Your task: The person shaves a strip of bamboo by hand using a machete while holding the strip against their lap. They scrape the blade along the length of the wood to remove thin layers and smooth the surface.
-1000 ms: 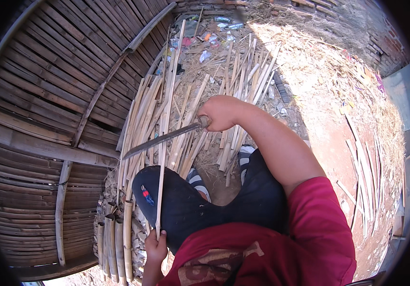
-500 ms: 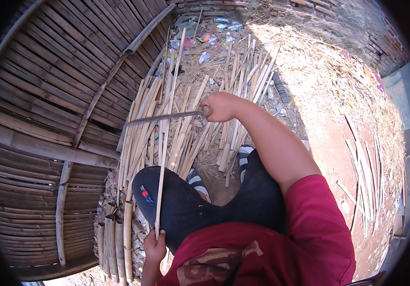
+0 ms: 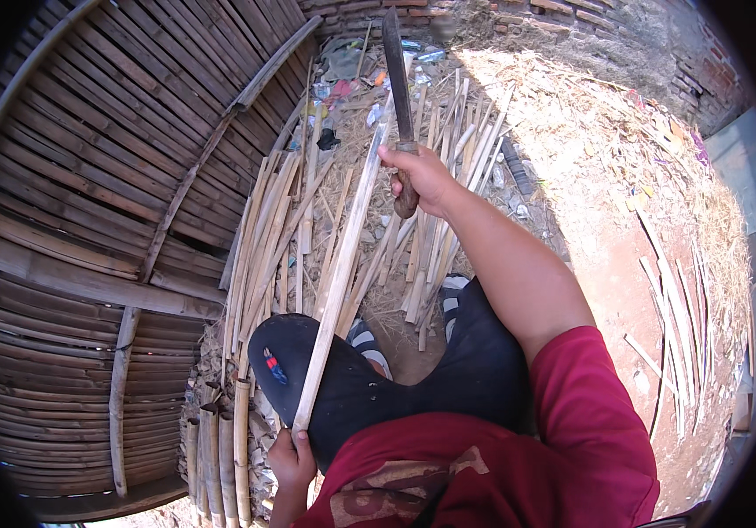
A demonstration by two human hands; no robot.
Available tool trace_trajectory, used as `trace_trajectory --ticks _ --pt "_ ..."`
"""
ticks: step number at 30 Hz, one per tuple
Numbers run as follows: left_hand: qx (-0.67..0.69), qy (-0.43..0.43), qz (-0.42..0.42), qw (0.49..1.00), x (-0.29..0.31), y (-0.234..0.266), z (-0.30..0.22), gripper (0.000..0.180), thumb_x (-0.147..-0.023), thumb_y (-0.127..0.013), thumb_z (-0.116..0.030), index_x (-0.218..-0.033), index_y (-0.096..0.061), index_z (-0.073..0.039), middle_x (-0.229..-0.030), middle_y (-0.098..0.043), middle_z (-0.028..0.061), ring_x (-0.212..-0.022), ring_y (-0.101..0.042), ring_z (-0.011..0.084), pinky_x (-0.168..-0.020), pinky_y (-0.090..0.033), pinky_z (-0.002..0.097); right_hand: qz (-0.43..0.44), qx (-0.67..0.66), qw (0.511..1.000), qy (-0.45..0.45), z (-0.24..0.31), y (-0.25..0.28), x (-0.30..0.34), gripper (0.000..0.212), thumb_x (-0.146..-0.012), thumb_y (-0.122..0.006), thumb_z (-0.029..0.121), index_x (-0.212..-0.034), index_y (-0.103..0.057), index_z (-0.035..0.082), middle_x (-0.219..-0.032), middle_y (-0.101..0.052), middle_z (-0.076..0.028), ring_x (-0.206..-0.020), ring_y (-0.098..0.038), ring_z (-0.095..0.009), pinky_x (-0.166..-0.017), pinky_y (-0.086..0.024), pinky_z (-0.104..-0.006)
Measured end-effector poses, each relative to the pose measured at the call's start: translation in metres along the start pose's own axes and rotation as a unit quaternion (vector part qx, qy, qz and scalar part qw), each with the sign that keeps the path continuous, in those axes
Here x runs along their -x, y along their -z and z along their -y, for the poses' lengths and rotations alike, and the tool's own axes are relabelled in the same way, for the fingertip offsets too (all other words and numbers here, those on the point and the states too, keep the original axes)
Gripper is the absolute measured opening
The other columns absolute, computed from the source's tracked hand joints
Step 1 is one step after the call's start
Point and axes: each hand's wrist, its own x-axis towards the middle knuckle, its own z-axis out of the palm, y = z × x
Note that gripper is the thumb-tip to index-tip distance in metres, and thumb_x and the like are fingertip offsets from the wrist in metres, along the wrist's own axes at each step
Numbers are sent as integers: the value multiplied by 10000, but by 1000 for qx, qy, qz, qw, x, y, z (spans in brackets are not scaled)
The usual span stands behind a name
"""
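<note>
A long machete [image 3: 400, 84] with a dark blade and wooden handle points away from me, and my right hand [image 3: 422, 180] is closed round its handle. Low on the left, by my knee, my left hand [image 3: 292, 459] grips the near end of a pale bamboo strip [image 3: 343, 282]. The strip slants across my left thigh and up to the right, its far part lying just left of my right hand and the machete. Whether the thumb of my right hand touches the strip I cannot tell.
Many split bamboo strips [image 3: 268, 233] lie on the ground ahead. A bamboo slat wall [image 3: 87, 158] rises on the left, with cut bamboo poles [image 3: 219, 458] below it. Litter [image 3: 343, 88] and a brick wall [image 3: 562, 13] are at the back. More thin strips [image 3: 672, 317] lie at right.
The machete has swung from pointing left to pointing away from me. The bamboo strip has tilted rightward, showing its broad face. My left hand still holds its near end.
</note>
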Motion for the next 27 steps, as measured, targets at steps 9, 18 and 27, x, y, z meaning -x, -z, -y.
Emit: trace_trajectory --ticks 9,18,27 --pt "-3 3 58 998 6 12 7 439 -953 -689 -389 -833 -567 15 -635 -603 193 -567 -630 372 -541 -471 451 87 -103 990 44 14 -3 5 218 -920 -724 205 -1038 -591 80 -1135 -724 -111 -613 -538 -100 -580 -497 -298" --pt "125 106 144 976 13 16 17 404 -1027 -606 -371 -857 -599 -4 -633 -607 116 -566 -572 205 -554 -452 383 88 66 988 103 37 3 12 254 -916 -748 303 -950 -610 93 -1136 -723 -167 -665 -620 -116 -624 -530 -303" --pt "51 107 110 987 29 11 1 423 -1037 -575 -342 -832 -584 28 -606 -577 174 -566 -607 296 -544 -439 428 100 657 727 172 40 18 21 571 -816 -792 458 -1193 -696 39 -1028 -712 -213 -1024 -675 -407 -885 -526 -494"
